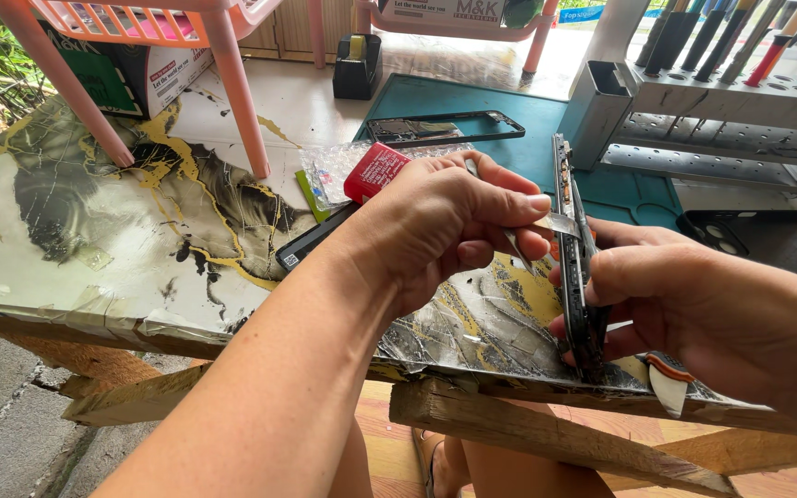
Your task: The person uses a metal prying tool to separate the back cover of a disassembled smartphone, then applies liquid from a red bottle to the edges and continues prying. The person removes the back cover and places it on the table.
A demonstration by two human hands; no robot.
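My right hand grips a dark phone body held upright on its edge at the table's front edge. My left hand pinches metal tweezers whose tips touch the phone's side near its middle. A thin pale strip sits at the tweezer tips against the phone. Both hands are close together, almost touching.
A teal work mat holds a black phone frame. A small red box and a clear bag lie behind my left hand. A grey tool rack stands at right, a black phone case beside it, a tape dispenser and pink stool legs farther back.
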